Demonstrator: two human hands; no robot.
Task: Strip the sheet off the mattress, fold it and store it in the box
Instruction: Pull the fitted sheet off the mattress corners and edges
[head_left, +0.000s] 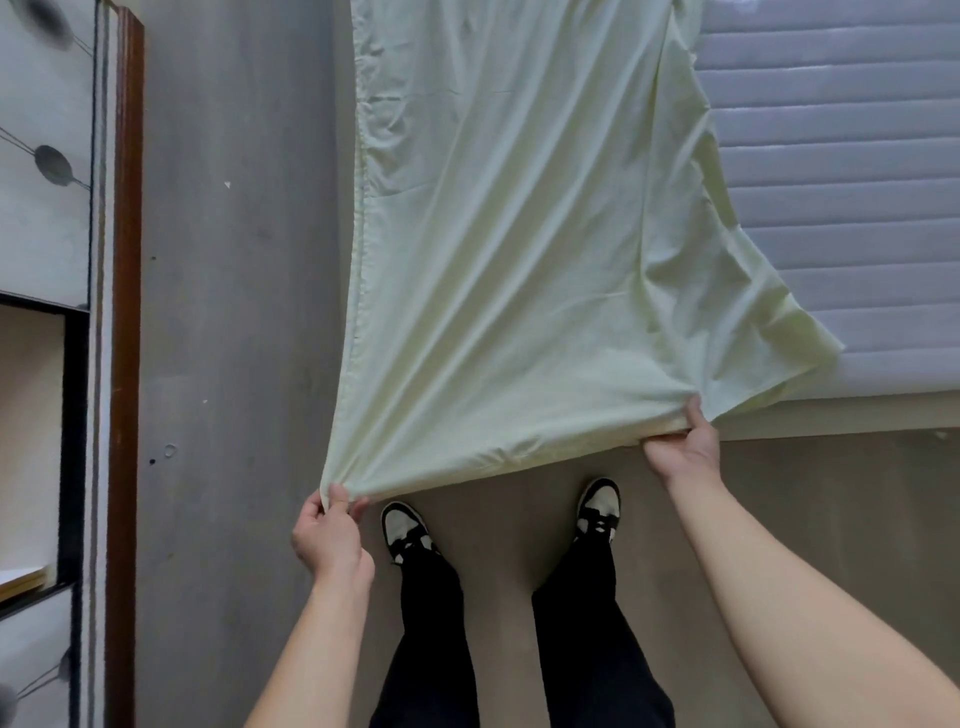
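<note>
A grey floor (234, 312) is seen below, with a wooden-edged cabinet (124, 312) along the left and two black-and-white shoes (408, 530) under the stretched cloth. The quilted mattress (841, 208) lies bare at the right. The pale green sheet (509, 234) is pulled off its near edge and held taut above the floor. Both forearms are extended forward. One corner is pinched by the curled fingers of the left hand (330, 535); the hem further right is gripped by the right hand (683, 447).
</note>
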